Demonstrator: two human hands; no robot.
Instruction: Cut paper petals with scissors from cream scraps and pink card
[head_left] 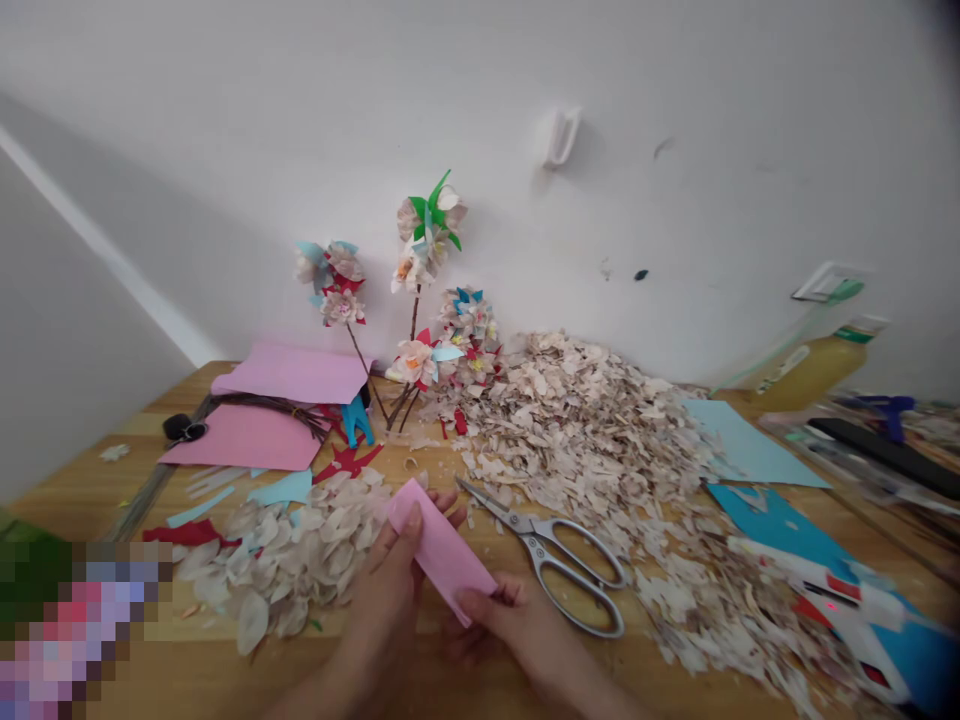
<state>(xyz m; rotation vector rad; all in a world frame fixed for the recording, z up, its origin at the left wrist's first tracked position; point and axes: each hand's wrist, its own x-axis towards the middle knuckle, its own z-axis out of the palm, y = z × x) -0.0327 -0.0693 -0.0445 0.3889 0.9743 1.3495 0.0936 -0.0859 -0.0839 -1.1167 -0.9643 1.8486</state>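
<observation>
A folded strip of pink paper (442, 550) is held slantwise between my two hands above the wooden table. My left hand (397, 550) pinches its upper left end, thumb on top and fingers behind. At the lower right end, my right hand (506, 610) grips the paper between thumb and fingers. Just right of the paper lie metal scissors (540, 535), their handles apart and the tip pointing up and left. Beside my left hand is a heap of pale, translucent petal-like pieces (300, 545).
Flower stems (414, 310) lean against the wall. A large pile of pale flakes (585, 420) covers the table's middle right. Pink sheets (247, 437) and wire bundles lie left. At right are blue sheets (772, 520), a glue gun (844, 600) and a yellow-liquid bottle (817, 365).
</observation>
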